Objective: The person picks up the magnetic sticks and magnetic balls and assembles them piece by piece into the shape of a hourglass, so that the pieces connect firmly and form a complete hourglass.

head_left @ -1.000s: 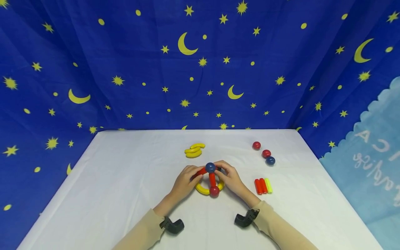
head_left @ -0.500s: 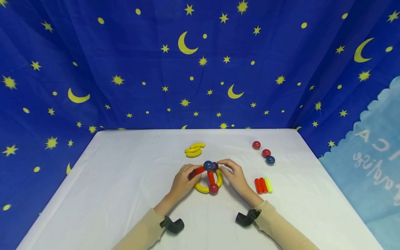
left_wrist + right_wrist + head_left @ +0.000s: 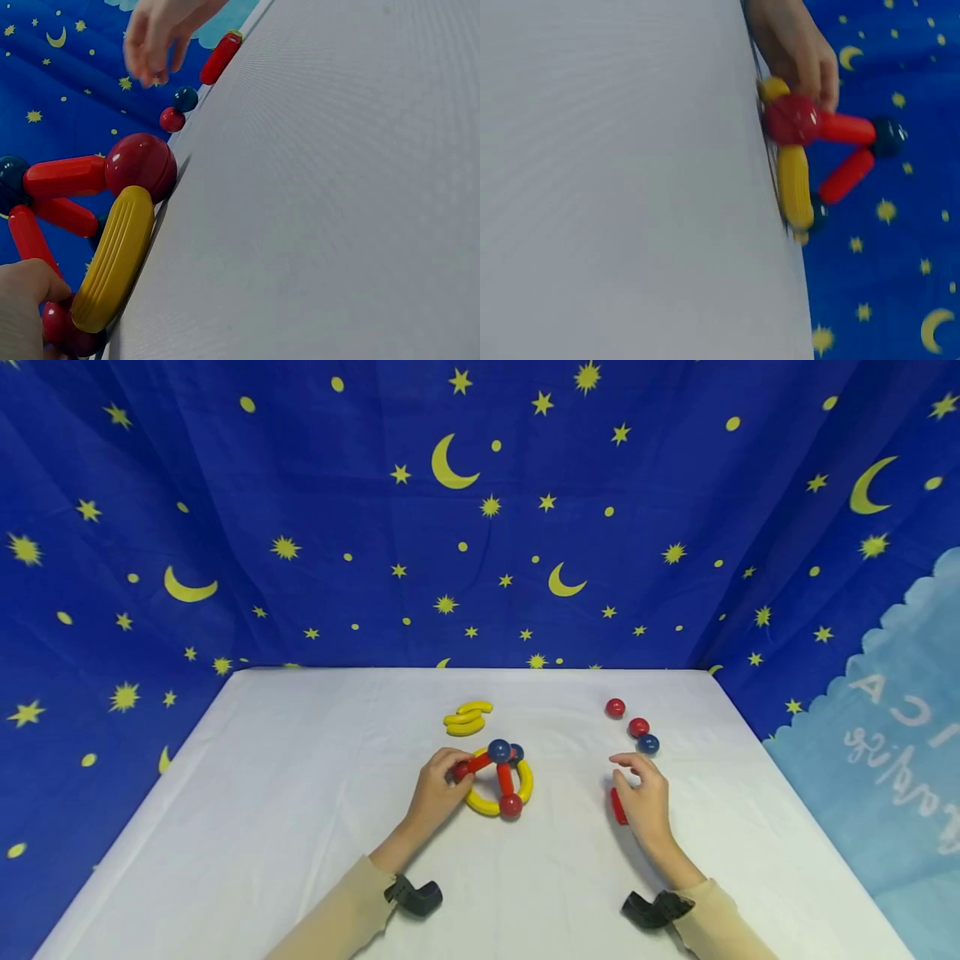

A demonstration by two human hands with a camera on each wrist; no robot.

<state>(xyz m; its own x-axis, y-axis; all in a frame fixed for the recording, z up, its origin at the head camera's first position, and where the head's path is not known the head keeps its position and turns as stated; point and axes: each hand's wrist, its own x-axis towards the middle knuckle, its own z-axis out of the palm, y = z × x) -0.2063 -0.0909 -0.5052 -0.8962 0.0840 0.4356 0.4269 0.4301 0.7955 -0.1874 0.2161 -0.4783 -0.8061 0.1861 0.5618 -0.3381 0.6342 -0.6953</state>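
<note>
A small frame of toy building pieces stands on the table: curved yellow rods [image 3: 527,783] form a ring at its base. Straight red rods [image 3: 504,779] rise from red balls [image 3: 511,806] to a dark blue ball [image 3: 498,751] at the top. My left hand [image 3: 435,793] grips the frame's left red ball [image 3: 56,321] between thumb and fingers. Over to the right, my right hand [image 3: 647,802] is above the short straight rods, fingers loosely bent and a gap between thumb and forefinger. One red rod [image 3: 618,808] shows beside it; the hand hides the others.
Several curved yellow rods [image 3: 465,723] lie behind the frame. Two loose red balls [image 3: 616,708] and a blue ball [image 3: 648,744] sit at the back right. A blue star-patterned cloth [image 3: 360,510] hangs beyond the white table [image 3: 315,760].
My right hand has left the frame and moved right, over the straight rods. The frame has shifted slightly left and back, and my left hand still holds it.
</note>
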